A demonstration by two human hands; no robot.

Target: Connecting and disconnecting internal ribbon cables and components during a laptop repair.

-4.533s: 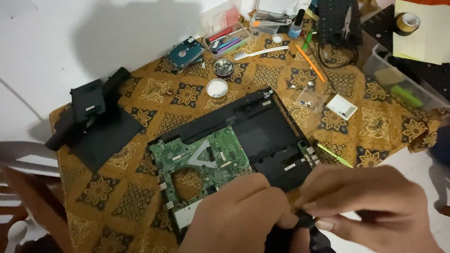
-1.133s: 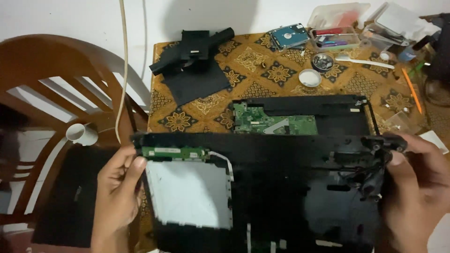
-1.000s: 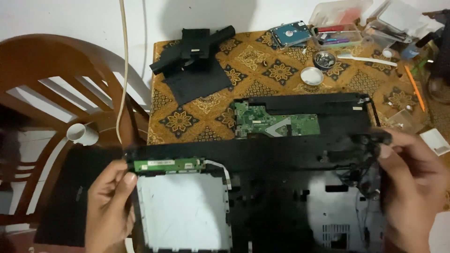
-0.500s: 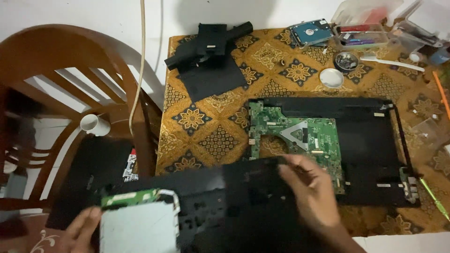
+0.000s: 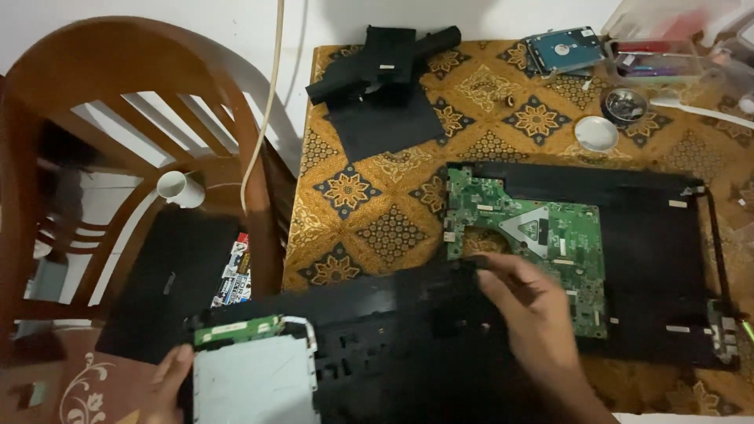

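Head view: I'm mid-way lifting the black laptop top cover (image 5: 377, 345) off the base chassis (image 5: 660, 267), my left hand (image 5: 169, 381) gripping its lower-left corner by the silver metal plate (image 5: 251, 385), my right hand (image 5: 526, 314) flat on its upper edge with fingers spread, not clenched, just beside the green motherboard (image 5: 542, 243). Next I'd judge it needs a firmer right-hand hold to carry the cover clear toward the wooden chair (image 5: 118, 118). Versus half a second ago, the cover sits further left and the motherboard is more exposed.
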